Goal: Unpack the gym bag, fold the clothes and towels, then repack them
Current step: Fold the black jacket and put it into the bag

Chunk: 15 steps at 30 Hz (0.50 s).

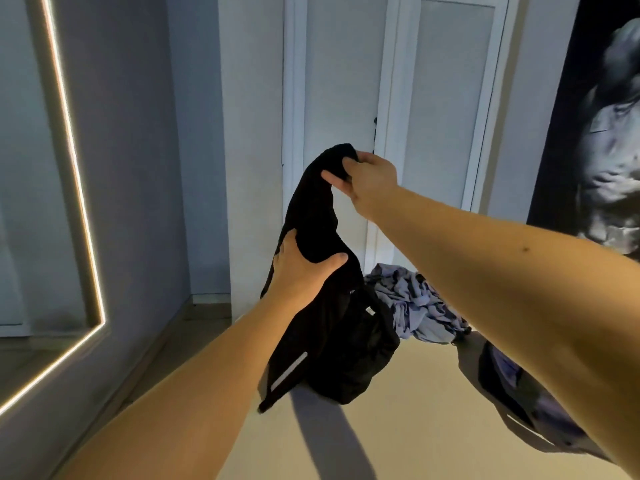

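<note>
A black garment [322, 306] with a reflective stripe hangs in the air over a pale table [398, 438]. My right hand [367, 181] pinches its top end, held high. Lower down, my left hand [301, 268] grips the cloth around its middle. The garment's bottom end rests bunched on the table. Behind it lies a crumpled lilac and grey piece of clothing [415, 306]. The dark gym bag [509, 386] sits at the right, partly hidden by my right forearm, with purple cloth inside its opening.
A mirror with a lit strip edge [79, 209] stands at the left against a grey wall. White doors [443, 109] are straight ahead. A dark wall picture [606, 116] hangs at the right.
</note>
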Motion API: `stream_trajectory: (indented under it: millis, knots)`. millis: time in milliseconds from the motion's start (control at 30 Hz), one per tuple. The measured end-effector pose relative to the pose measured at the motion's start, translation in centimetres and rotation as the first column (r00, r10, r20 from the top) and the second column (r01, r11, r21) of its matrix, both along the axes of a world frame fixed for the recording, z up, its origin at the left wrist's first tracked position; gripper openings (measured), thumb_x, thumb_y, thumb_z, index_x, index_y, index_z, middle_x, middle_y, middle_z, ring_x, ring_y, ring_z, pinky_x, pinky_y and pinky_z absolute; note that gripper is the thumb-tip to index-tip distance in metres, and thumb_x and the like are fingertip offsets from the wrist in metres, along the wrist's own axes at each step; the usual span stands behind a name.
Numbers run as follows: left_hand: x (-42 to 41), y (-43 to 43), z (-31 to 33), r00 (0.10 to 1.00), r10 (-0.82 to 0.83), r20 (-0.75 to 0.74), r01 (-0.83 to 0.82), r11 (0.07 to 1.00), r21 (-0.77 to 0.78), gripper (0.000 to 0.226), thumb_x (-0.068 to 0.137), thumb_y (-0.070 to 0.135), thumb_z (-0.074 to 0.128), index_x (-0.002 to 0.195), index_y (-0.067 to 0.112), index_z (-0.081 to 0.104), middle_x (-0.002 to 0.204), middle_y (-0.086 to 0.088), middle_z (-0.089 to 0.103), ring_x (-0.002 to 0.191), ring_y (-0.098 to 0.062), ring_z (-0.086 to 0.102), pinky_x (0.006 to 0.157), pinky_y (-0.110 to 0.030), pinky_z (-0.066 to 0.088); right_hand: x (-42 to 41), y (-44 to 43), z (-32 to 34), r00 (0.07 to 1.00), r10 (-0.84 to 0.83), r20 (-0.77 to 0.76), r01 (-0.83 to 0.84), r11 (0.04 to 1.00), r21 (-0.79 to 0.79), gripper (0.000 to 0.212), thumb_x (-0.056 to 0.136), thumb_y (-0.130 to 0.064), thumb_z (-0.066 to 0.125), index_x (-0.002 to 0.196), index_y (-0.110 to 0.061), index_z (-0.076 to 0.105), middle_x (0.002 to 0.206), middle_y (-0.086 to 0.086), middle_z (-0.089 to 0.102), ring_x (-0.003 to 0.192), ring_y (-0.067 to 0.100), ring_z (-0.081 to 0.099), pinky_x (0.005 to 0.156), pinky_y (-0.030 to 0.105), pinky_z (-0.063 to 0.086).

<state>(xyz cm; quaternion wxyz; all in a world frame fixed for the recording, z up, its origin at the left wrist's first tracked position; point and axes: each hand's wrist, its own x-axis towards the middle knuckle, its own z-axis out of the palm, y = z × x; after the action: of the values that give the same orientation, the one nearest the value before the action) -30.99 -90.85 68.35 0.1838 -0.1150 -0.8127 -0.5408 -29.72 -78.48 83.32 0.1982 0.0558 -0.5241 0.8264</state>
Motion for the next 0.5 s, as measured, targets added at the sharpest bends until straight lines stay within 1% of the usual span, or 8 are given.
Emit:
stream_trajectory:
  millis: [133, 200, 267, 333, 400, 433, 467, 500]
  knots:
    - [2.7, 1.5, 4.1, 0.999, -0.028, 0.022, 0.027, 0.998, 0.054, 0.128, 0.056, 0.074, 0.077, 0.158, 0.035, 0.011, 0.163, 0.002, 0.027, 0.149, -0.027, 0.031, 0.118, -0.053, 0.034, 3.7, -0.3, 3.1, 0.999, 0.041, -0.023, -0.042, 0.999, -0.021, 0.037, 0.097, 0.004, 0.06, 0.133, -0.001, 0.056, 0.125, 0.021, 0.062, 0.081, 0.033, 0.076, 0.08, 0.041, 0.063]
    - [4.2, 2.2, 5.9, 0.999, -0.044, 0.024, 0.042, 0.995, 0.088, 0.13, 0.061, 0.069, 0.082, 0.16, 0.031, 0.005, 0.166, 0.0, 0.022, 0.15, -0.028, 0.028, 0.119, -0.049, 0.032, 5.7, -0.3, 4.5, 1.0, 0.018, -0.005, -0.018, 1.0, -0.012, 0.031, 0.096, 0.003, 0.061, 0.127, -0.003, 0.059, 0.119, 0.02, 0.064, 0.081, 0.033, 0.076, 0.08, 0.04, 0.063]
    - [5.5, 2.7, 7.3, 0.999, -0.041, 0.015, 0.039, 0.993, 0.107, 0.133, 0.063, 0.068, 0.083, 0.16, 0.028, 0.003, 0.167, -0.001, 0.018, 0.152, -0.028, 0.024, 0.121, -0.052, 0.029, 7.6, -0.1, 5.7, 1.0, 0.006, -0.009, -0.007, 0.997, -0.073, 0.021, 0.097, 0.002, 0.06, 0.117, -0.005, 0.062, 0.113, 0.016, 0.066, 0.082, 0.031, 0.076, 0.081, 0.039, 0.063]
    - [6.8, 3.0, 8.6, 1.0, -0.016, -0.001, 0.016, 0.995, 0.099, 0.127, 0.064, 0.065, 0.082, 0.16, 0.026, 0.008, 0.165, -0.002, 0.021, 0.15, -0.03, 0.027, 0.12, -0.055, 0.031, 9.1, 0.2, 6.9, 0.999, 0.013, -0.03, -0.017, 0.991, -0.135, 0.02, 0.1, -0.001, 0.055, 0.119, -0.003, 0.06, 0.124, 0.019, 0.064, 0.09, 0.028, 0.073, 0.084, 0.038, 0.062]
    - [8.2, 3.2, 9.4, 0.998, 0.023, -0.056, -0.021, 0.999, 0.036, 0.1, 0.078, 0.05, 0.076, 0.156, 0.017, 0.023, 0.156, -0.007, 0.037, 0.14, -0.033, 0.041, 0.114, -0.054, 0.041, 10.3, 1.0, 8.1, 0.996, -0.087, 0.0, 0.087, 0.995, 0.049, 0.04, 0.104, -0.011, 0.049, 0.144, -0.007, 0.045, 0.144, 0.017, 0.051, 0.107, 0.027, 0.064, 0.09, 0.036, 0.059]
    - [8.9, 3.2, 9.8, 0.995, 0.042, -0.091, -0.043, 0.999, -0.012, 0.079, 0.086, 0.04, 0.068, 0.152, 0.013, 0.033, 0.147, -0.009, 0.047, 0.131, -0.033, 0.051, 0.108, -0.052, 0.047, 11.8, 1.3, 8.1, 0.973, -0.225, 0.044, 0.213, 0.959, 0.185, 0.048, 0.106, -0.023, 0.047, 0.151, -0.012, 0.036, 0.146, 0.013, 0.05, 0.116, 0.027, 0.059, 0.092, 0.034, 0.056]
    - [9.8, 3.0, 10.1, 0.993, 0.041, -0.111, -0.048, 0.997, -0.058, 0.059, 0.092, 0.031, 0.059, 0.145, 0.011, 0.042, 0.136, -0.011, 0.055, 0.118, -0.032, 0.059, 0.1, -0.049, 0.053, 12.8, 1.8, 8.2, 0.903, -0.426, -0.056, 0.4, 0.785, 0.474, 0.054, 0.106, -0.035, 0.046, 0.153, -0.015, 0.032, 0.143, 0.009, 0.052, 0.12, 0.027, 0.057, 0.091, 0.031, 0.052]
    - [10.5, 2.8, 10.4, 0.993, 0.02, -0.114, -0.032, 0.994, -0.102, 0.042, 0.096, 0.025, 0.051, 0.135, 0.01, 0.051, 0.124, -0.011, 0.062, 0.103, -0.029, 0.064, 0.089, -0.044, 0.057, 13.6, 2.7, 8.3, 0.864, -0.488, -0.126, 0.474, 0.7, 0.535, 0.057, 0.105, -0.043, 0.045, 0.152, -0.013, 0.033, 0.14, 0.008, 0.055, 0.12, 0.028, 0.057, 0.088, 0.03, 0.05]
